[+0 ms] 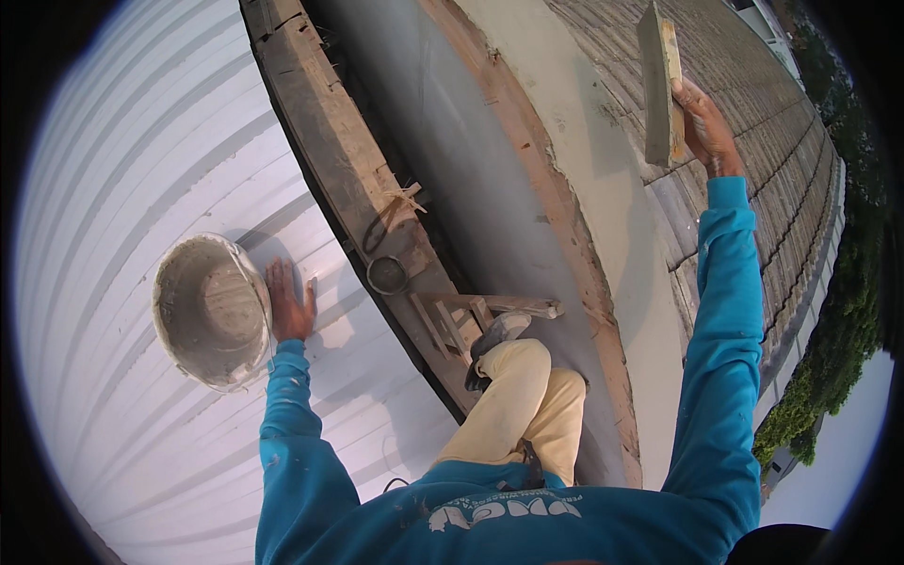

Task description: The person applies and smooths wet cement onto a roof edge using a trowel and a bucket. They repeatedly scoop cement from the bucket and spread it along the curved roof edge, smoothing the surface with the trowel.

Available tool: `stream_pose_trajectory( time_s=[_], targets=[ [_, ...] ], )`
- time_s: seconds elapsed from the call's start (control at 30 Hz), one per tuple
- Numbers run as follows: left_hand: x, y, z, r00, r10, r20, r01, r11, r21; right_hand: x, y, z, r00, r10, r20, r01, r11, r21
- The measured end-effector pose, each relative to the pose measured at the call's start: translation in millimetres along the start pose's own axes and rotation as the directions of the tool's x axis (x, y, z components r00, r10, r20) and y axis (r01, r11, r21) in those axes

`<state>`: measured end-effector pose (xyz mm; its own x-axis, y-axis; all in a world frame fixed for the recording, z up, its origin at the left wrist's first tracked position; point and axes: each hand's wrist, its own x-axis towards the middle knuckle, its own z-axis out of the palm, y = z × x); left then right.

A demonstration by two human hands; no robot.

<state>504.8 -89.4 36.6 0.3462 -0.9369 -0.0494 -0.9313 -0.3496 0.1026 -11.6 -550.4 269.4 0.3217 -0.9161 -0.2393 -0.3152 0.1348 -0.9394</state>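
My left hand (290,301) lies with fingers apart on the white ribbed metal roofing (113,188), just right of a mortar-stained bucket (207,306). A wire handle runs down the bucket's side. My right hand (702,122) grips a flat rectangular plastering float (659,89) with a wooden grip, held up at the right over the plastered strip and tiles. Grey mortar smears are on my right fingers and my sleeves.
A narrow timber ledge (339,151) borders a dark gap and a grey gutter-like channel (471,169). My bent legs (508,405) are near short wooden pieces (508,303) and a small dark round container (386,274). Plaster (621,226) borders sloping tiles (734,85); trees lie beyond.
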Motion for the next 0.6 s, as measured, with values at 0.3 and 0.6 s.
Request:
stream_pose_trajectory(
  time_s=[0.3, 0.6],
  targets=[
    [-4, -5, 8, 1.000, 0.019, 0.008, -0.019, 1.000, -0.023, 134, -19, 33, 0.932, -0.138, 0.336, 0.341, 0.654, -0.675],
    [-6, -2, 4, 0.999, 0.022, -0.041, -0.023, 0.999, -0.035, 256, -44, 120, 0.840, -0.040, 0.541, 0.529, 0.283, -0.800]
  ],
)
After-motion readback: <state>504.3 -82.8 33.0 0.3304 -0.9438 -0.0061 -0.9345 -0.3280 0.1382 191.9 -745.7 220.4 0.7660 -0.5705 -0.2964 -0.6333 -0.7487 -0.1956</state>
